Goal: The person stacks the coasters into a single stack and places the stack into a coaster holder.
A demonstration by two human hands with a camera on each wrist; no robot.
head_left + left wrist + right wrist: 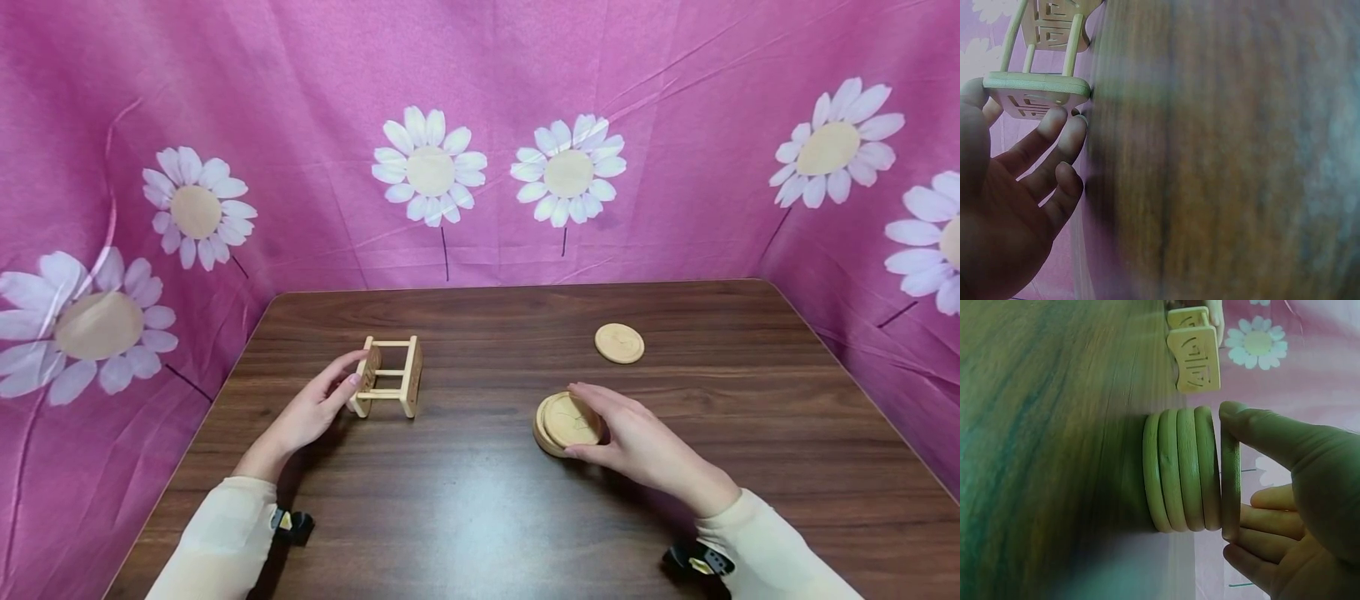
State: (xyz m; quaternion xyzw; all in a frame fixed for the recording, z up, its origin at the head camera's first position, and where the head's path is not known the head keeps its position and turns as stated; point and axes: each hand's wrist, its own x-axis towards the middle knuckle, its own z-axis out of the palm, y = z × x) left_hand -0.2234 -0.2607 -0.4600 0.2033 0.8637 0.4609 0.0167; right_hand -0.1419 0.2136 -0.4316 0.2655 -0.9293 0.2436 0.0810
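Observation:
My left hand (318,404) is at the left side of a small wooden coaster holder (410,375). Its fingertips (1054,119) touch the outer face of the slotted side panel (1041,82), fingers loosely bent, not wrapped round it. My right hand (637,433) holds a round wooden coaster (572,419) by its rim, thumb on one side and fingers on the other. Below that coaster stands a stack of several alike coasters (1179,469); a thin gap shows between them in the right wrist view, so the held one is just above the stack.
Another round coaster (619,343) lies flat farther back on the brown wooden table (480,508). A pink cloth (495,67) with daisies hangs behind the table and along both sides. Dark wrist cameras (294,525) sit under the cream sleeves.

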